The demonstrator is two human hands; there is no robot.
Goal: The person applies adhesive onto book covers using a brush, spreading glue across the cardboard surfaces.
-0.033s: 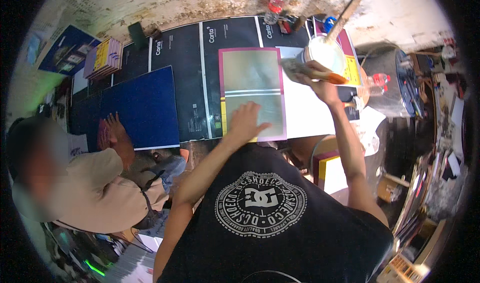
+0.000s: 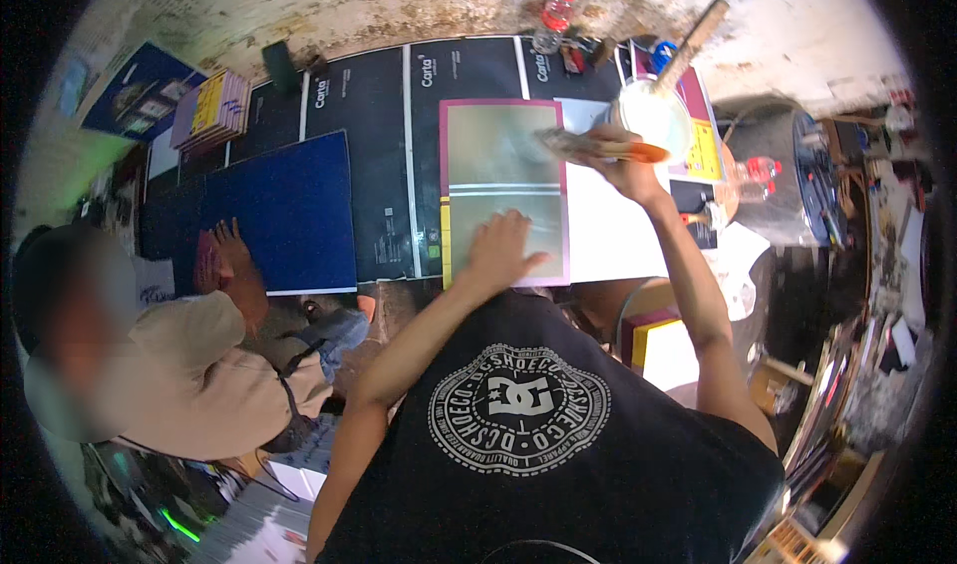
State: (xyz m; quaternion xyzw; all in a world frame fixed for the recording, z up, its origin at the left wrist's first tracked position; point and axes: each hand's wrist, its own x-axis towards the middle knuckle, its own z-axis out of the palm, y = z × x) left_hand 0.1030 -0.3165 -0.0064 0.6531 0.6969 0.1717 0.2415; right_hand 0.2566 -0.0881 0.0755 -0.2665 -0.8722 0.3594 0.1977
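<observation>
One brush (image 2: pixel 596 147), one white pot (image 2: pixel 653 117) and one purple-edged grey board (image 2: pixel 503 190) lay before the person. The left hand (image 2: pixel 501 250) pressed spread fingers flat on the board's near edge. The right hand (image 2: pixel 620 168), fingers curled around the orange-handled brush, held it over the board's far right corner, beside the pot.

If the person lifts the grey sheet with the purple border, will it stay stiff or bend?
The sheet lies fully flat with straight edges, so it is probably a fairly stiff board, though thin enough to flex a little. The left hand presses on it, which suggests it is light and slides easily. The brush in the right hand may leave it wet and slippery.
</observation>
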